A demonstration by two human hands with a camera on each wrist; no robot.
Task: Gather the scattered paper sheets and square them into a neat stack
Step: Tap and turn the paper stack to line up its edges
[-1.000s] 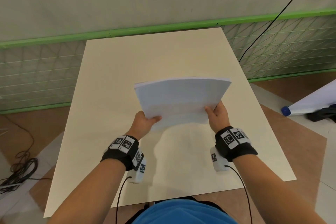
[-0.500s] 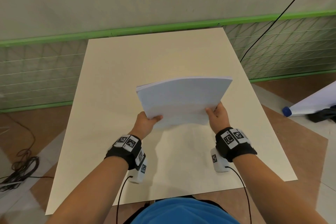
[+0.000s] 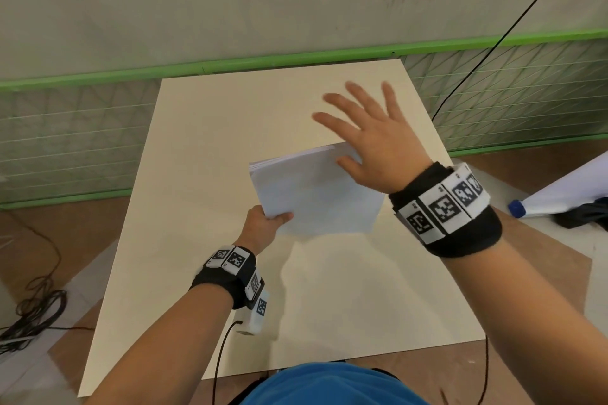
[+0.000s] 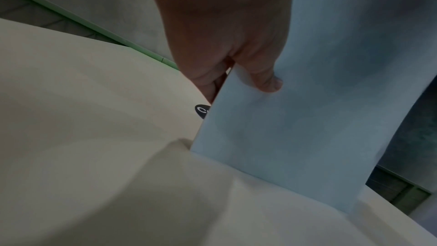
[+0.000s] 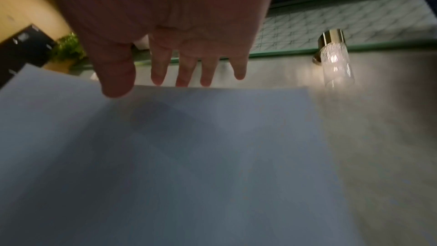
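Note:
A stack of white paper sheets (image 3: pixel 316 194) is held tilted above the cream table (image 3: pixel 204 174), with its near edge low over the tabletop. My left hand (image 3: pixel 263 223) pinches the stack's near left corner, thumb on top. The left wrist view shows that thumb (image 4: pixel 267 79) pressed on the paper (image 4: pixel 295 128). My right hand (image 3: pixel 368 131) is raised above the stack's far right part, fingers spread and straight, holding nothing. In the right wrist view its fingers (image 5: pixel 184 70) hover over the paper (image 5: pixel 177 156). The stack's far right corner is hidden behind that hand.
A green-railed mesh fence (image 3: pixel 65 128) and a grey wall stand behind the table. Black cables (image 3: pixel 29 309) lie on the floor at left. A white roll with a blue cap (image 3: pixel 516 207) lies on the floor at right.
My right hand has let go of the stack's right edge and lifted up and forward with fingers spread. The left hand still holds the stack, which has sunk lower towards the table.

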